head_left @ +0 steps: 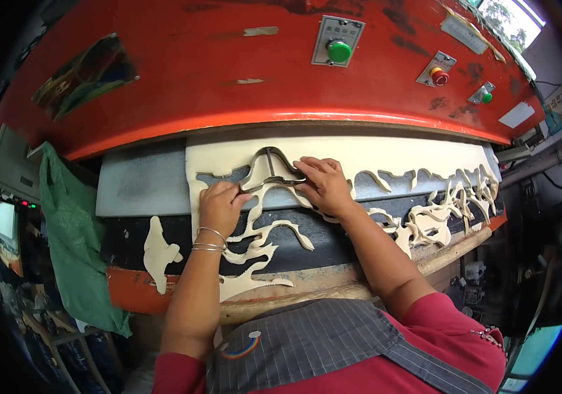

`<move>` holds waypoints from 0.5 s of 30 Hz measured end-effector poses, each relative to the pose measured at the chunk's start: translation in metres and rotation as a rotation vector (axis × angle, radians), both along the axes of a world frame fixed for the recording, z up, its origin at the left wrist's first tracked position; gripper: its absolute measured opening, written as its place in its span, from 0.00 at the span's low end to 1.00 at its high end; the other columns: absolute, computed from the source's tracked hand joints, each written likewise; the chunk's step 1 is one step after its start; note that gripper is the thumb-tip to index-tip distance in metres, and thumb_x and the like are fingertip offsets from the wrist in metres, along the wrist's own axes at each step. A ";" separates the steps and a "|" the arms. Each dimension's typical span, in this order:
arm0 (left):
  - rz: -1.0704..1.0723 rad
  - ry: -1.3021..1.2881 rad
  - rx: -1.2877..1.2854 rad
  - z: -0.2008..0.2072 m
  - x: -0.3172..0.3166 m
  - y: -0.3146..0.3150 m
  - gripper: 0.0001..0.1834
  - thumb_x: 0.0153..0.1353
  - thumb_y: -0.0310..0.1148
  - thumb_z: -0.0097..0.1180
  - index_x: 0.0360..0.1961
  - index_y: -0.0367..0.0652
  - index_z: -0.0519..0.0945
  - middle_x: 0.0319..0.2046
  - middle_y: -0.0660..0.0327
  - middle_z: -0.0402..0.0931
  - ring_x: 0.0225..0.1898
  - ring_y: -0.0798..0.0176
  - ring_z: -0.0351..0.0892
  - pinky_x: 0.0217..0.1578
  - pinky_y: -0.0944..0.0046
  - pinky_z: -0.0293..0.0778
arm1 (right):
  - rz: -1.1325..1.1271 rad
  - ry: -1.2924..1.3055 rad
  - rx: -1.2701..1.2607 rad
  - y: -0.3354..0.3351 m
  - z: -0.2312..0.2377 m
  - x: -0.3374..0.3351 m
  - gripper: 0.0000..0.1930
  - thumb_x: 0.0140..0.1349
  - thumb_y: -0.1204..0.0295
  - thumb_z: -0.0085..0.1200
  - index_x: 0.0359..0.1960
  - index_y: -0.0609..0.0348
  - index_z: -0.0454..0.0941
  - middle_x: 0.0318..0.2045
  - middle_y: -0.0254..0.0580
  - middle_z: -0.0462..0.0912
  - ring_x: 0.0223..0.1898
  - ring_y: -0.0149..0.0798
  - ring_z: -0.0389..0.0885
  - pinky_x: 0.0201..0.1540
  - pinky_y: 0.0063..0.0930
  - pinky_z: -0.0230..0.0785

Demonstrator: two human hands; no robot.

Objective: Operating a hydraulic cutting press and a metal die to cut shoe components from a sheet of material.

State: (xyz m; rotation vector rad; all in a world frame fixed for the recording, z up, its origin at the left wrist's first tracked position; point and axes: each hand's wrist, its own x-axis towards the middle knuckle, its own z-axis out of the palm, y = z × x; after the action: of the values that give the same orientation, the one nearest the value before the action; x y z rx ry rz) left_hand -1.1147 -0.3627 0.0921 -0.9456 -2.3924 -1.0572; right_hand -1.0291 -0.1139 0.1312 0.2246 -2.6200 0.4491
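Observation:
A dark metal cutting die, a curved outline of thin steel with a crossbar, lies on a cream-coloured sheet. My left hand grips the lower left corner of the die between thumb and fingers. On its right side, my right hand holds the die's edge in the same way. Around and below both hands the sheet is cut into thin, wavy leftover strips with gaps between them. Through the gaps shows a grey board under the sheet.
A red machine body with a green button and a red stop button spans the far side. Tangled scraps hang at the right, a loose stack of cut pieces lies at left, beside a green cloth. A rounded front edge runs nearest me.

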 end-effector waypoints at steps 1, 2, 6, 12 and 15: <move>-0.008 0.010 0.008 0.002 0.000 0.001 0.11 0.49 0.38 0.64 0.27 0.41 0.81 0.27 0.60 0.76 0.33 0.55 0.75 0.36 0.57 0.64 | 0.014 0.012 0.004 0.001 0.000 0.000 0.24 0.53 0.64 0.61 0.54 0.49 0.75 0.50 0.40 0.78 0.50 0.43 0.72 0.56 0.36 0.57; -0.018 0.021 0.012 0.002 -0.001 0.001 0.11 0.49 0.37 0.64 0.27 0.40 0.81 0.27 0.60 0.76 0.33 0.55 0.75 0.36 0.57 0.64 | 0.028 0.024 0.009 0.001 0.001 0.000 0.24 0.53 0.64 0.60 0.54 0.49 0.75 0.50 0.40 0.78 0.50 0.44 0.72 0.56 0.36 0.57; -0.027 -0.010 -0.041 0.005 -0.001 0.002 0.11 0.50 0.36 0.63 0.27 0.39 0.80 0.27 0.59 0.76 0.34 0.55 0.74 0.36 0.57 0.65 | 0.039 0.013 0.060 0.002 0.004 0.000 0.22 0.54 0.64 0.59 0.52 0.51 0.75 0.50 0.40 0.78 0.48 0.44 0.74 0.56 0.37 0.59; -0.022 -0.174 -0.080 0.017 -0.003 0.000 0.15 0.49 0.37 0.65 0.31 0.35 0.80 0.32 0.54 0.76 0.38 0.50 0.74 0.44 0.55 0.67 | 0.011 -0.059 -0.026 0.002 0.017 0.006 0.26 0.54 0.63 0.60 0.56 0.52 0.71 0.52 0.43 0.76 0.51 0.46 0.73 0.58 0.39 0.59; 0.114 -0.204 -0.037 0.048 0.001 0.008 0.33 0.49 0.41 0.67 0.54 0.37 0.72 0.42 0.51 0.74 0.46 0.49 0.72 0.49 0.55 0.69 | -0.025 -0.013 -0.252 0.025 0.039 0.016 0.34 0.52 0.63 0.65 0.61 0.53 0.66 0.58 0.46 0.71 0.61 0.50 0.66 0.62 0.41 0.57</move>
State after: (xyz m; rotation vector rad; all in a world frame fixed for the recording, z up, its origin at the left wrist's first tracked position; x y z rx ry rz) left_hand -1.1141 -0.3544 0.1398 -0.7339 -2.6043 -1.1171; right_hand -1.0136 -0.0884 0.1702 0.1053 -2.5436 0.7669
